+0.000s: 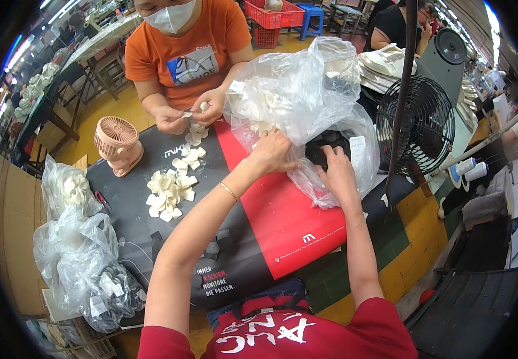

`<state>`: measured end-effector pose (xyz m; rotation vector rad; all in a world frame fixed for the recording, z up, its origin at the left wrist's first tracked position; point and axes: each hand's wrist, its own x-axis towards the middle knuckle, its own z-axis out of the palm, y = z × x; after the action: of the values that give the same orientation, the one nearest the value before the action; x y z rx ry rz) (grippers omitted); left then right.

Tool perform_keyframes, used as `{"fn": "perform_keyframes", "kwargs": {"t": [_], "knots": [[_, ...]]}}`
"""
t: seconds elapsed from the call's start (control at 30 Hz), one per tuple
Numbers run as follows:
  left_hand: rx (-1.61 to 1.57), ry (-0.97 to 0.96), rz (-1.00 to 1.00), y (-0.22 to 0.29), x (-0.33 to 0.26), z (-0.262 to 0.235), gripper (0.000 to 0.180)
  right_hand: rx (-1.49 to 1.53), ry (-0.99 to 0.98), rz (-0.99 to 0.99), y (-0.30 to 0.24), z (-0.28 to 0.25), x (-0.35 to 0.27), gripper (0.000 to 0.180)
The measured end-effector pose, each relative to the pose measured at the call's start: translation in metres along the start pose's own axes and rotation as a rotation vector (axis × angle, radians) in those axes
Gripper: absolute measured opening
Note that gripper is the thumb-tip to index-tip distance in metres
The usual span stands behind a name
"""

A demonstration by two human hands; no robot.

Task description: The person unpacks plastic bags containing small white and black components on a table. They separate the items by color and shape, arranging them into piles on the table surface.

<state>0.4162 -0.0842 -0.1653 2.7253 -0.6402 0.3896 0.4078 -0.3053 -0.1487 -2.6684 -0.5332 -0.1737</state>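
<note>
Your left hand [272,152] pinches a clear plastic bag [311,184] on the white-lettered red-and-black mat [289,218]; your right hand [338,173], fingers spread, is at its opening, near a white label [357,148].

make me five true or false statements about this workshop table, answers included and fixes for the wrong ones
1. The wearer's left hand and right hand are both at clear plastic bagging. True.
2. A blue bottle stands at the table's left edge. False: a small pink fan stands there.
3. A pile of cream pieces lies on the black part of the table cover. True.
4. Someone across the table is holding scissors. False: the co-worker's hands hold small pale pieces.
5. A watch sits on the wearer's right wrist. False: that wrist is bare; a bracelet is on the left one.
</note>
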Motion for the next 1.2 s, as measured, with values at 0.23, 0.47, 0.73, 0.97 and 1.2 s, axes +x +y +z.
{"fn": "perform_keyframes", "kwargs": {"t": [0.23,0.47,0.73,0.97,1.2], "knots": [[-0.123,-0.219,-0.058,-0.008,0.011,0.032,0.09,0.254,0.053,-0.106,0.015,-0.018,0.016,0.034],[-0.149,-0.045,-0.044,-0.006,0.026,0.039,0.075,0.628,0.378,-0.042,0.04,-0.039,0.026,0.035],[-0.003,-0.209,-0.112,0.005,0.021,0.025,0.076,0.914,0.659,0.042,0.017,-0.058,0.03,0.032],[-0.101,0.049,0.046,0.025,-0.041,-0.021,0.048,1.355,0.327,0.085,-0.038,-0.045,-0.016,0.042],[-1.305,0.012,-0.62,0.001,-0.119,-0.068,0.057,1.274,-0.051,0.0,-0.104,0.04,-0.03,0.043]]}}
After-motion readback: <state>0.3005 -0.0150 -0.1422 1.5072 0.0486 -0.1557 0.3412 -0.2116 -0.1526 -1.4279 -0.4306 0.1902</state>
